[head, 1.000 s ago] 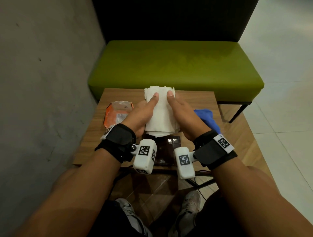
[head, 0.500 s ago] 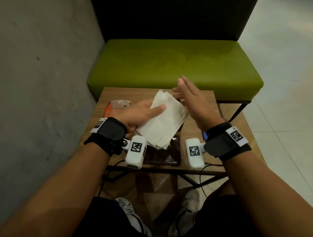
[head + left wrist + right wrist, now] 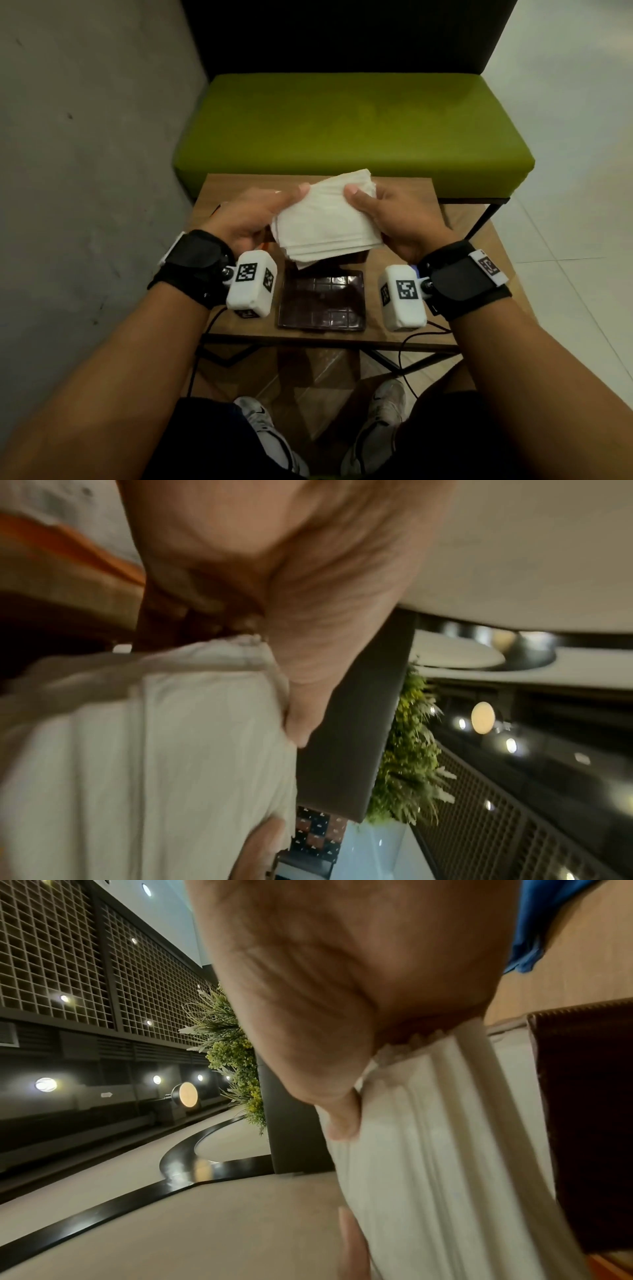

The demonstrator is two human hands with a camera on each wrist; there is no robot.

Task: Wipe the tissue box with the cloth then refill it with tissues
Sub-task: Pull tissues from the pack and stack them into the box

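Both hands hold a stack of white tissues (image 3: 325, 222) above the small wooden table (image 3: 404, 192). My left hand (image 3: 270, 212) grips its left end, thumb on top. My right hand (image 3: 383, 212) grips the right end the same way. The wrist views show the tissues (image 3: 154, 750) (image 3: 428, 1150) pinched under each thumb. The dark brown tissue box (image 3: 352, 257) (image 3: 589, 1123) sits under the stack, mostly hidden. A flat dark brown tiled panel (image 3: 322, 301) lies near the table's front edge. The blue cloth (image 3: 548, 920) lies on the table behind my right hand.
An orange packet (image 3: 68, 547) lies on the table under my left hand. A green bench (image 3: 342, 130) stands just beyond the table, with a grey wall (image 3: 85, 171) to the left. Black cables hang off the front edge, and two shoes show below.
One second ago both hands pressed the tissues over the box. My right hand then lifted off, open, and now grips the stack again; the stack has been raised and turned crosswise.
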